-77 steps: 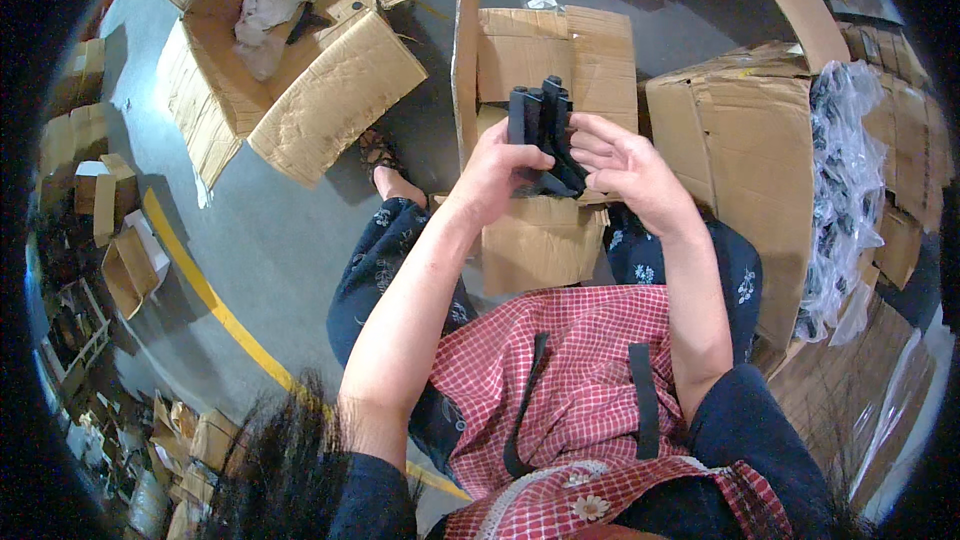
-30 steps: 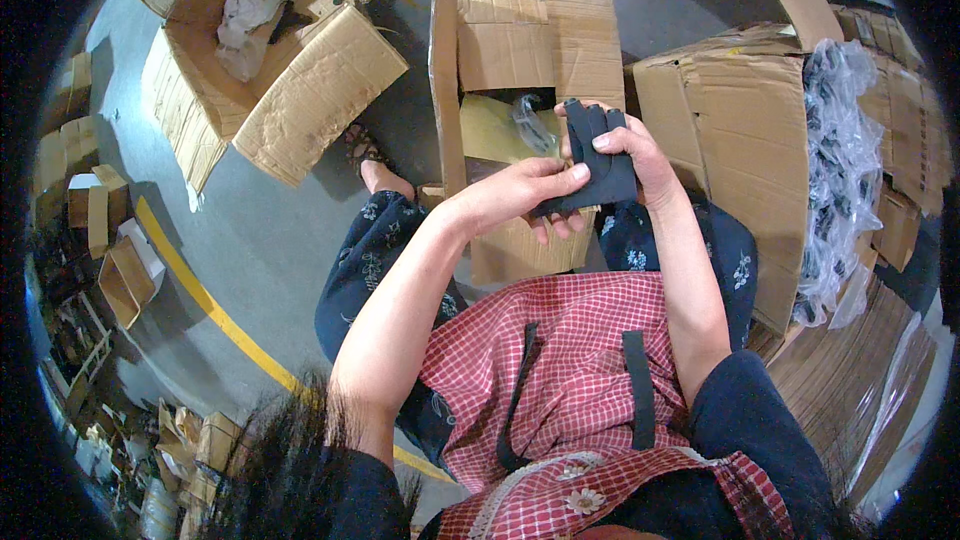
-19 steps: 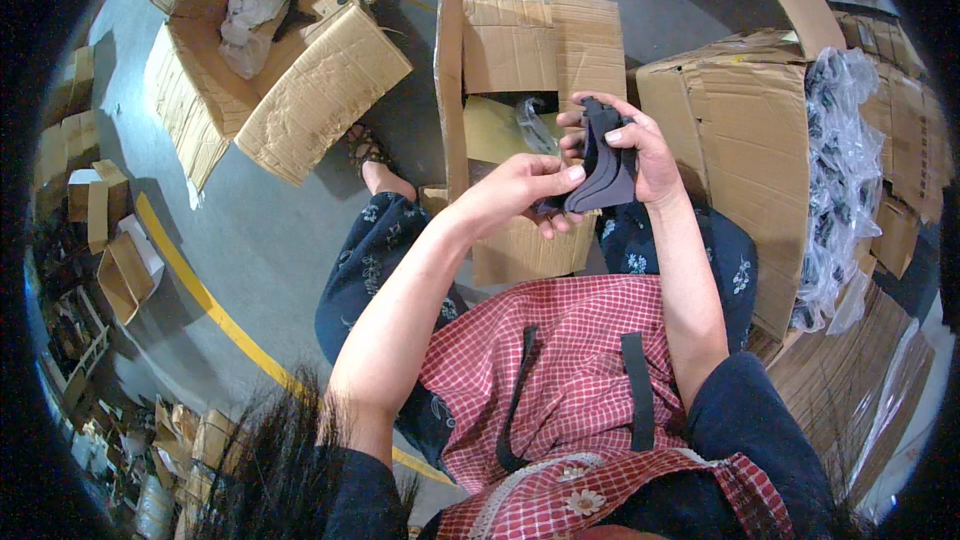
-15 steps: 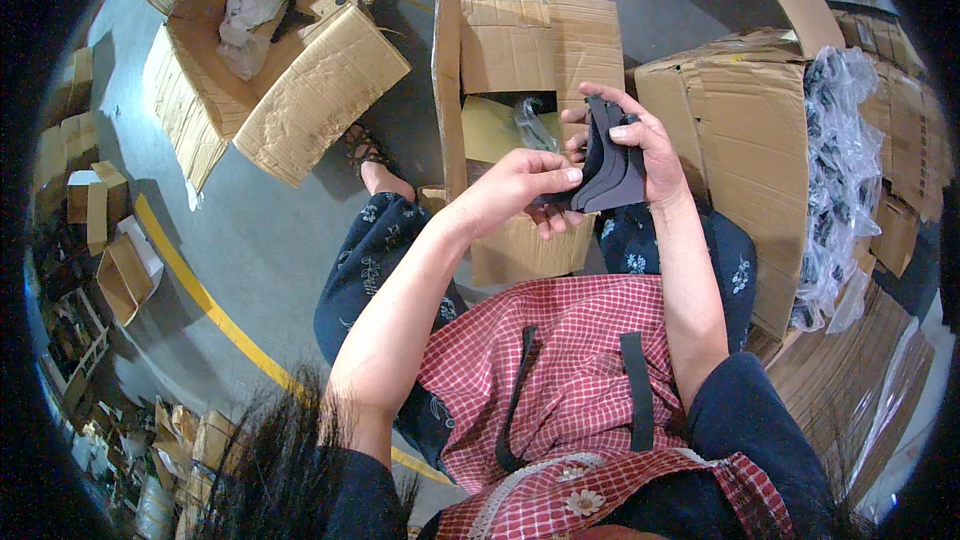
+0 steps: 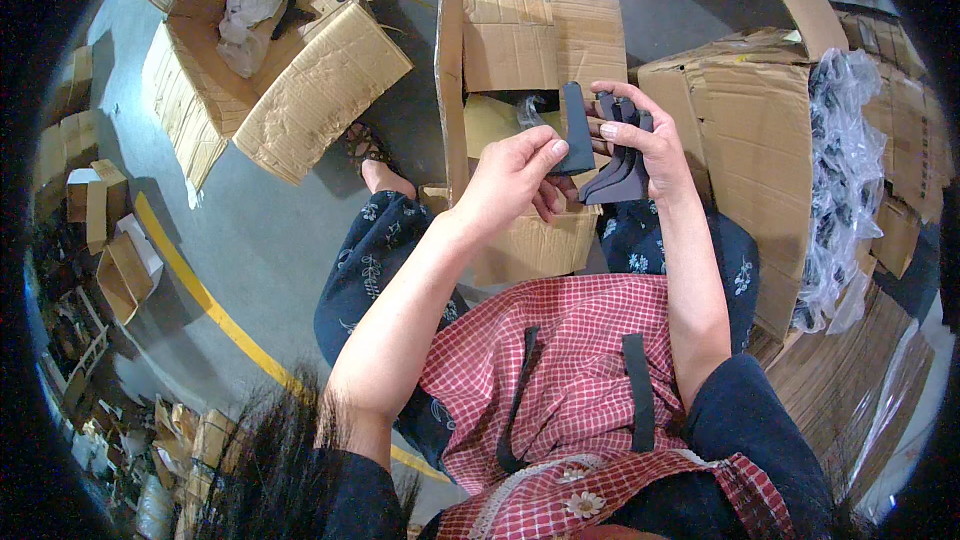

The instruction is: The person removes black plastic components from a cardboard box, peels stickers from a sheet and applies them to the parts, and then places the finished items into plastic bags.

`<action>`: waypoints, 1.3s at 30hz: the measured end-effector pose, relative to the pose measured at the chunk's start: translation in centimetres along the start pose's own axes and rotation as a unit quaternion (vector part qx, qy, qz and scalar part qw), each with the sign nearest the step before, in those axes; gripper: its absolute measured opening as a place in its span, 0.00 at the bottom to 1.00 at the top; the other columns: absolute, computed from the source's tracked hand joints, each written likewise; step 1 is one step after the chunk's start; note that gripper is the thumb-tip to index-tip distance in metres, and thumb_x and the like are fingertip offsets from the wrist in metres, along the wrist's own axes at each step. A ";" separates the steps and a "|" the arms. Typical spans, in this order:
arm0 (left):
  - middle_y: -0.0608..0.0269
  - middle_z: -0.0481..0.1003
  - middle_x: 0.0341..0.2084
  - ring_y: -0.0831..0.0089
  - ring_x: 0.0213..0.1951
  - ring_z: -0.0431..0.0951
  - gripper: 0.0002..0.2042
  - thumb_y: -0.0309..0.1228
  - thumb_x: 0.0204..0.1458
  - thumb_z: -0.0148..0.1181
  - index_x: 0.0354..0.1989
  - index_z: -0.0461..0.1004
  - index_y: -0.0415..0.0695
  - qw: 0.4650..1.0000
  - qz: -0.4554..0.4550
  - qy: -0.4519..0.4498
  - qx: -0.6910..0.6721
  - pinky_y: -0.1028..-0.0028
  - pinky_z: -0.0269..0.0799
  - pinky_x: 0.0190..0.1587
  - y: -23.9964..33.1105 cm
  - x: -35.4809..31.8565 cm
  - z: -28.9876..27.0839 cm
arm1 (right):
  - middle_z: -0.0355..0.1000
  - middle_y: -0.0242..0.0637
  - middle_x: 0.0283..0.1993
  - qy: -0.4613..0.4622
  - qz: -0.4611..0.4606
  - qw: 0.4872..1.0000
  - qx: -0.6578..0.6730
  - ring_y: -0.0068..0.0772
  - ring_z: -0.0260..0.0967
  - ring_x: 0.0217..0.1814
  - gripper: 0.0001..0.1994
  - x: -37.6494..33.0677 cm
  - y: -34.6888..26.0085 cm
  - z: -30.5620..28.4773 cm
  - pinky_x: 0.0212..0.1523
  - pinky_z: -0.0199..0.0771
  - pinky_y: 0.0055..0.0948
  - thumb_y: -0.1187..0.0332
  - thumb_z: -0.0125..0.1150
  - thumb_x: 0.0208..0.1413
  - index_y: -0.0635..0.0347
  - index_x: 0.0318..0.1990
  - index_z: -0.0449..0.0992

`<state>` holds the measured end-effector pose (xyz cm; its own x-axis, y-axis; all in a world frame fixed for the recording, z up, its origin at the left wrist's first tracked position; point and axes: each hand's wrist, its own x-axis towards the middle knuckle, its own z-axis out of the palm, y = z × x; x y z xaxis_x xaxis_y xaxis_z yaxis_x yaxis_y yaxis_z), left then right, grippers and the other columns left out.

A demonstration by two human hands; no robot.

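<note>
Between my thumb and fingers, my left hand (image 5: 522, 172) pinches one dark grey, angled plastic piece (image 5: 574, 135) by its lower end. To its right, my right hand (image 5: 645, 135) grips a nested stack of similar curved dark grey pieces (image 5: 622, 172), thumb in front and fingers behind. A small gap separates the upper part of the single piece from the stack. Both hands are over an open cardboard box (image 5: 510, 45), with clear plastic and a tan sheet showing inside it. What exactly the pieces are, I cannot tell.
Another open carton (image 5: 325, 90) with a white bag inside is at the far left. On the right, a big carton (image 5: 745, 140) stands beside clear plastic bags (image 5: 840, 180) of dark parts. A yellow line (image 5: 200, 290) crosses the grey floor; small boxes and scraps lie at the left edge.
One piece has come away from the stack and is now in my left hand, turned flat side outward. The rest of the stack stays in my right hand.
</note>
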<state>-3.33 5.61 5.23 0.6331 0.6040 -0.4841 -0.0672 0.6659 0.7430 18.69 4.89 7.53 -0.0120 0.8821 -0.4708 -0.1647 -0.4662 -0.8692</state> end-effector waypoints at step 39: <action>0.65 0.79 0.29 0.78 0.31 0.79 0.14 0.38 0.60 0.60 0.40 0.80 0.38 0.981 0.030 -0.146 -0.124 0.77 0.77 0.33 2.6 -2.6 0.6 | 0.73 0.49 0.50 -0.060 -0.029 0.953 0.296 0.41 0.77 0.47 0.31 -1.2 0.9 2.6 0.45 0.83 0.32 0.69 0.62 0.49 0.60 0.64 0.65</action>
<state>-4.67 5.45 8.73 0.8140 0.5185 -0.2618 -0.2743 0.7404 0.6136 15.96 3.62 7.68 -0.0930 0.9231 -0.3731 -0.6957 -0.3283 -0.6389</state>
